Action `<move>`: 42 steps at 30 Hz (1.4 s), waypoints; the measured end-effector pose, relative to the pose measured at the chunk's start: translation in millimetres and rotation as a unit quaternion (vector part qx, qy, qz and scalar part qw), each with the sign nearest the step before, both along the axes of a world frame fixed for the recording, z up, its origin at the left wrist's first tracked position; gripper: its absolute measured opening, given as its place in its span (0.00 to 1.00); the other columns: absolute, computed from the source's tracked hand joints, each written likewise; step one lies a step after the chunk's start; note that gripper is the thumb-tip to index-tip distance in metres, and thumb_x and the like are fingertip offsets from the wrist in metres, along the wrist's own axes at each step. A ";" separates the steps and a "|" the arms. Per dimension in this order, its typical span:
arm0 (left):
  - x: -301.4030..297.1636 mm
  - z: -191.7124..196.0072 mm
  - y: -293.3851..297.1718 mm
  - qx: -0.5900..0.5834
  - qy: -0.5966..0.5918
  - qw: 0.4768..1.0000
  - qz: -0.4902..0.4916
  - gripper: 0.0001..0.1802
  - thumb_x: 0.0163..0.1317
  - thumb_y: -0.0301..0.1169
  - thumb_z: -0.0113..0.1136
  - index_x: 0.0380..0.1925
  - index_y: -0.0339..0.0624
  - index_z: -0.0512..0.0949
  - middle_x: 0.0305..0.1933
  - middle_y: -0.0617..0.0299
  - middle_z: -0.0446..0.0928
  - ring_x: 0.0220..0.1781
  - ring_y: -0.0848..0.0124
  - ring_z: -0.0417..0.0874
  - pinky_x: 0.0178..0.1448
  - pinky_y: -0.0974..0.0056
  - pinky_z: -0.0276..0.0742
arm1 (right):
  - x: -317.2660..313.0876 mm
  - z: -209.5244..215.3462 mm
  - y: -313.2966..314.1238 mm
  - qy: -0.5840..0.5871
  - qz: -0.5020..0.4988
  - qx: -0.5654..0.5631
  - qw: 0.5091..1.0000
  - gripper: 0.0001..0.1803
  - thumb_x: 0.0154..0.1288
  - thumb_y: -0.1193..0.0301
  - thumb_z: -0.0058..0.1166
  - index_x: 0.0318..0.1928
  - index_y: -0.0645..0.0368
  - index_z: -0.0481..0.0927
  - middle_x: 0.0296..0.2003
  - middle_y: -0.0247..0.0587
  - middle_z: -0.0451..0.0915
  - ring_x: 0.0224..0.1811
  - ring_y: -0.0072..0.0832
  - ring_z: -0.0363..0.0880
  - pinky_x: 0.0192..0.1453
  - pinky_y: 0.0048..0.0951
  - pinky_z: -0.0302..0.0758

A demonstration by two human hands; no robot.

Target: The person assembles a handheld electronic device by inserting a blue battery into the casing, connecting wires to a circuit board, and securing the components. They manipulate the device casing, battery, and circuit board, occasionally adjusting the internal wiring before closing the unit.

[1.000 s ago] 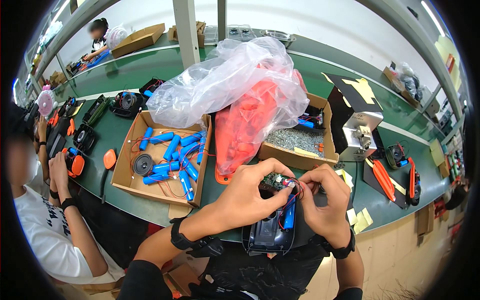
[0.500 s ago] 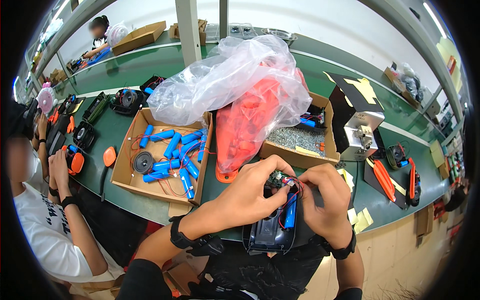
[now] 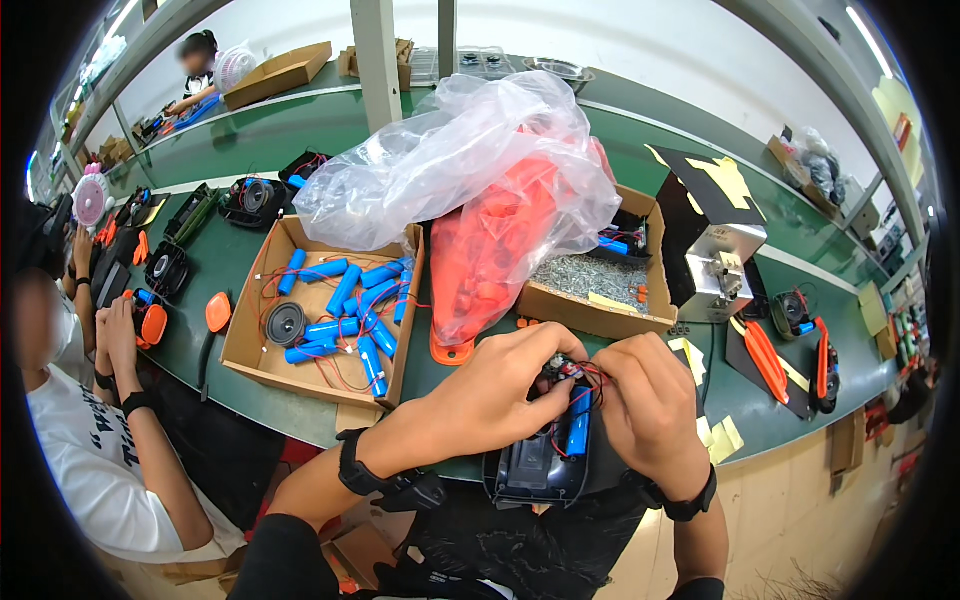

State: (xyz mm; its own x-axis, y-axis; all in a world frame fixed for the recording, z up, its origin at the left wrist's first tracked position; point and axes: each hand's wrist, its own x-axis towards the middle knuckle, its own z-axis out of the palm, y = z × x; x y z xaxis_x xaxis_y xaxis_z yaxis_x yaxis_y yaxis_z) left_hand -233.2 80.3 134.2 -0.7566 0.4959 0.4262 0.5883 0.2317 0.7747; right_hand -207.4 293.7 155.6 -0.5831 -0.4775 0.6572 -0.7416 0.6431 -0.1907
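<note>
A black plastic housing [image 3: 535, 478] lies at the table's near edge, with a blue cylindrical battery [image 3: 578, 425] in its right side. Over its far end, my left hand [image 3: 505, 388] pinches a small green circuit board [image 3: 558, 371] between thumb and fingers. My right hand [image 3: 648, 405] is closed at the red and black wires [image 3: 592, 376] beside the board. Its fingertips are partly hidden, but they appear to grip these wires. The wires run between the board and the housing.
Left of my hands stands a cardboard box [image 3: 240, 352] of blue batteries with a speaker. An orange-filled plastic bag [image 3: 500, 240] lies behind. A box of screws [image 3: 590, 280] and a metal fixture [image 3: 722, 270] stand right of it. A co-worker's hands [image 3: 118, 340] work at far left.
The circuit board has tipped and dropped slightly toward the housing, showing less of its face. Both hands have shifted a little, the right one turning over the wires.
</note>
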 end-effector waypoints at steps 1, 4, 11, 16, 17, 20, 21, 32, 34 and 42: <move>-0.5 -0.1 0.4 0.003 -0.007 1.000 -0.007 0.15 0.63 0.23 0.69 0.49 0.34 0.80 0.44 0.54 0.84 0.47 0.62 0.87 0.52 0.61 0.80 | 0.4 0.7 0.7 -0.007 0.003 -0.005 1.000 0.18 0.51 0.85 0.65 0.45 0.66 0.82 0.37 0.45 0.80 0.37 0.43 0.81 0.38 0.41 0.77; -5.3 -0.5 1.5 0.019 -0.020 0.999 -0.021 0.19 0.63 0.20 0.68 0.54 0.34 0.77 0.49 0.52 0.82 0.52 0.63 0.86 0.55 0.60 0.80 | -1.6 -2.2 1.4 -0.046 0.003 -0.070 0.996 0.17 0.55 0.85 0.65 0.46 0.64 0.83 0.37 0.45 0.82 0.36 0.43 0.83 0.37 0.38 0.78; -2.1 2.7 -1.5 0.081 -0.054 0.995 -0.029 0.29 0.62 0.18 0.66 0.64 0.36 0.71 0.56 0.51 0.79 0.61 0.63 0.82 0.65 0.58 0.78 | -8.2 8.4 -1.6 -0.124 -0.007 -0.102 0.987 0.15 0.60 0.85 0.66 0.47 0.61 0.84 0.41 0.42 0.84 0.29 0.35 0.85 0.33 0.31 0.79; 13.6 -1.4 -24.4 0.004 0.019 0.993 0.121 0.24 0.66 0.22 0.65 0.63 0.37 0.77 0.58 0.53 0.81 0.59 0.61 0.85 0.61 0.58 0.81 | -8.5 14.6 -4.1 -0.139 -0.043 -0.049 0.988 0.10 0.64 0.80 0.66 0.45 0.59 0.85 0.40 0.39 0.83 0.29 0.33 0.84 0.33 0.33 0.77; 14.3 -7.1 -25.0 0.005 0.019 0.991 0.131 0.23 0.66 0.23 0.65 0.62 0.37 0.78 0.58 0.53 0.81 0.59 0.61 0.85 0.61 0.59 0.81 | -10.1 12.5 -2.6 -0.147 -0.040 -0.040 0.988 0.09 0.64 0.80 0.67 0.45 0.59 0.85 0.40 0.39 0.83 0.29 0.33 0.84 0.33 0.33 0.77; 22.4 -32.4 -28.5 0.011 -0.020 0.989 0.148 0.22 0.66 0.24 0.67 0.61 0.36 0.80 0.61 0.51 0.81 0.58 0.59 0.85 0.60 0.59 0.82 | -13.8 3.2 -7.9 -0.159 -0.026 -0.033 0.986 0.09 0.64 0.78 0.67 0.45 0.58 0.86 0.39 0.39 0.83 0.29 0.34 0.84 0.33 0.34 0.77; 24.2 -38.0 -24.6 0.016 -0.018 0.988 0.151 0.24 0.66 0.24 0.68 0.63 0.36 0.80 0.62 0.50 0.81 0.59 0.58 0.85 0.61 0.59 0.82 | -16.9 3.1 -7.6 -0.156 -0.024 -0.028 0.987 0.09 0.64 0.78 0.68 0.45 0.58 0.86 0.39 0.39 0.83 0.30 0.34 0.84 0.34 0.34 0.78; 33.8 -48.1 -19.1 0.054 -0.023 0.984 0.167 0.28 0.66 0.28 0.70 0.66 0.35 0.78 0.62 0.45 0.82 0.61 0.50 0.85 0.66 0.55 0.79 | -16.5 -9.7 -11.6 -0.166 -0.051 -0.126 0.977 0.08 0.63 0.81 0.69 0.42 0.63 0.87 0.32 0.38 0.86 0.24 0.20 0.81 0.26 0.23 0.66; 33.8 -47.9 -19.3 0.051 -0.022 0.984 0.168 0.28 0.66 0.28 0.70 0.66 0.35 0.78 0.61 0.45 0.82 0.61 0.49 0.85 0.66 0.55 0.79 | -17.2 -7.7 -11.8 -0.179 -0.046 -0.118 0.976 0.08 0.63 0.82 0.69 0.42 0.63 0.87 0.32 0.39 0.86 0.25 0.21 0.82 0.27 0.23 0.68; 31.7 -46.2 -19.8 0.043 -0.021 0.985 0.167 0.29 0.65 0.27 0.71 0.66 0.35 0.78 0.59 0.44 0.82 0.61 0.51 0.86 0.66 0.55 0.79 | -19.6 -7.9 -14.0 -0.169 -0.033 -0.106 0.979 0.09 0.60 0.84 0.68 0.41 0.63 0.87 0.33 0.41 0.87 0.26 0.26 0.83 0.30 0.26 0.73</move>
